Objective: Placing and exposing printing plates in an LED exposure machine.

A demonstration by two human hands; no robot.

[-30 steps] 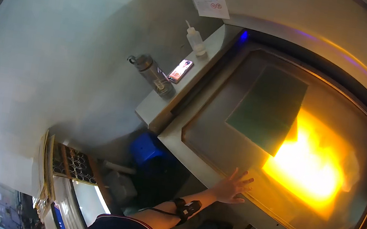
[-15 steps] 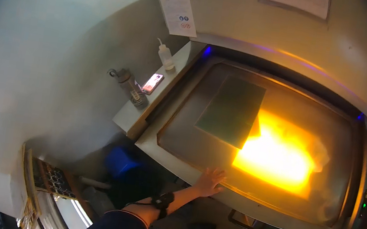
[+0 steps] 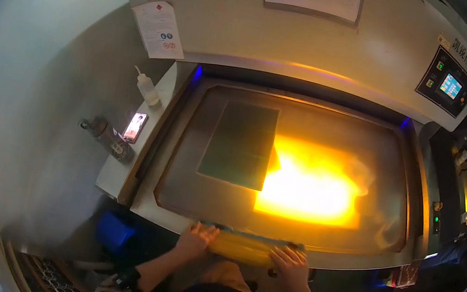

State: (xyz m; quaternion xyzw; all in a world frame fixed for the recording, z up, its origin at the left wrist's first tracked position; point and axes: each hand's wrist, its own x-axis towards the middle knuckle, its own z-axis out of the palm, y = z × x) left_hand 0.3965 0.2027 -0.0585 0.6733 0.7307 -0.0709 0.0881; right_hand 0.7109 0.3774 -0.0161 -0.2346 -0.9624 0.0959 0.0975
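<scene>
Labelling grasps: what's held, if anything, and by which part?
A long yellowish bar, by its ends: left hand at the left, right hand at the right.

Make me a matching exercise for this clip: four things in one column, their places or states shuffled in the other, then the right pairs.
Things
1. Phone
2. Squeeze bottle
3. Dark green sheet
4. Long yellow bar

Places or states
A. On the machine bed, left of the bright yellow glow
B. Spanning from the left hand to the right hand
C. Lying with its screen lit
D. Whitish, with a thin spout

Pairs: 1-C; 2-D; 3-A; 4-B
</scene>
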